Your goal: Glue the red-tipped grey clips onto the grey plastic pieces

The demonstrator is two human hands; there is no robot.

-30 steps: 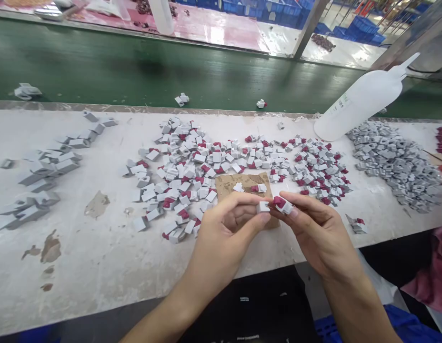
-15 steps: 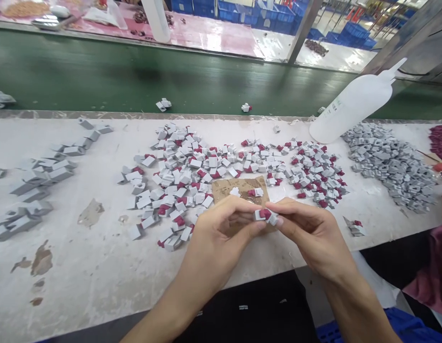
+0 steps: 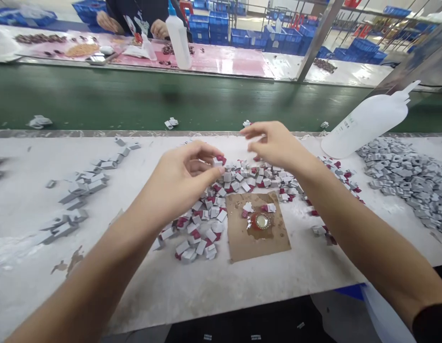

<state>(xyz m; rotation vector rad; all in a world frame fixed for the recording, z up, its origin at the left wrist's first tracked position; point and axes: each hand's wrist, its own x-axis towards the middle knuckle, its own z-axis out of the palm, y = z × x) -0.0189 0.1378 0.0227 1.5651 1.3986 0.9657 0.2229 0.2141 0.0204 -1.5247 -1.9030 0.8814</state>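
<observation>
Whitish counter (image 3: 192, 295) here, with a green conveyor belt (image 3: 110, 95) running behind it and a person (image 3: 135, 16) in a dark top across the way. Count-wise: one cardboard square (image 3: 238, 243), two grey-and-maroon pieces sitting on its far half, one round disc (image 3: 262, 220) in a wet patch, four small clumps on the belt, and one big white bottle (image 3: 366, 125) leaning to the right. The mixed pile (image 3: 206, 233) is way too jumbled to count, same for the grey pile (image 3: 410, 176) at right. Both forearms block chunks of the mixed pile. Left hand (image 3: 187, 178) is pinched closed, with a grey-and-maroon connector (image 3: 219, 161) between thumb and fingers, right over the pile. Right hand (image 3: 274, 145) hovers half open near the pile's far edge, thumb apart from the curled fingers.
</observation>
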